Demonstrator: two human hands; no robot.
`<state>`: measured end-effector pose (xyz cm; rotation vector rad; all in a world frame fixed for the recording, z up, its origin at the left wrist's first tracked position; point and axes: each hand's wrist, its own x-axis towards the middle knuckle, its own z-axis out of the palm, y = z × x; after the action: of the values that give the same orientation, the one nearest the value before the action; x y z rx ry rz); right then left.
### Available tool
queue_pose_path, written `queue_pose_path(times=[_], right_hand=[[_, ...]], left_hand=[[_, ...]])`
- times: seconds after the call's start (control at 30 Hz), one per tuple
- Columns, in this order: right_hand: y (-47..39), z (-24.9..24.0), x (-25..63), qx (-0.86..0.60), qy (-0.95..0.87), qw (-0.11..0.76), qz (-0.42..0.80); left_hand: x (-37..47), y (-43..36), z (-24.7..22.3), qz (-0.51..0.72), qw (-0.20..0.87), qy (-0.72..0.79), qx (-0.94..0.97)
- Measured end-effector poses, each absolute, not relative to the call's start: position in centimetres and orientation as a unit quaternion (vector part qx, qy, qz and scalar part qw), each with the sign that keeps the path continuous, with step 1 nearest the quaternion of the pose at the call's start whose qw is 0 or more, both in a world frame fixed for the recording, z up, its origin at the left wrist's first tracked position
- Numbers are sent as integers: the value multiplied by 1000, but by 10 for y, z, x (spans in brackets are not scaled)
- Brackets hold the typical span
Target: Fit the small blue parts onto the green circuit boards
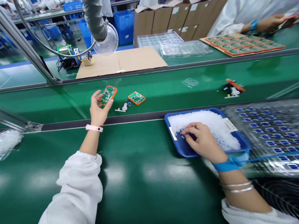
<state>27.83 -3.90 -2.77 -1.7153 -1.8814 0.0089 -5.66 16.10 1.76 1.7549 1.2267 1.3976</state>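
Observation:
My left hand (100, 107) holds an orange-edged green circuit board (109, 92) by its edge, between thumb and fingers, above the green belt. Just right of it, a second orange-edged board (136, 98) lies on the belt, with a small white part (122, 108) beside it. My right hand (202, 139) is over a blue tray (185, 152) of small white pieces (215, 125). Its thumb and index finger are pinched at the left part of the heap; what they hold is too small to name.
Clear trays with blue-centred parts (280, 131) lie to the right. Another orange and white assembly (233, 88) is on the belt. A clear plastic bag (4, 143) lies left. A grey hose (94, 11) hangs ahead. Across the belt, a person (257, 0) handles something beside a board panel (244, 43).

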Motion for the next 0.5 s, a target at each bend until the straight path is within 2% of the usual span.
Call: queue_pose_path(times=[0.07, 0.17, 0.33, 0.5], right_hand=[[-39, -28, 279, -644, -707, 294, -2], [-39, -28, 280, -640, -709, 297, -2], [-40, -28, 278, -641, -708, 296, 0], [-39, -29, 280, -631, -719, 289, 3]], left_hand=[[-77, 182, 6, 473, 180, 495, 706], [-107, 201, -10, 364, 86, 548, 748], [-110, 204, -10, 332, 31, 591, 735], [-45, 194, 2, 283, 7, 541, 792]])
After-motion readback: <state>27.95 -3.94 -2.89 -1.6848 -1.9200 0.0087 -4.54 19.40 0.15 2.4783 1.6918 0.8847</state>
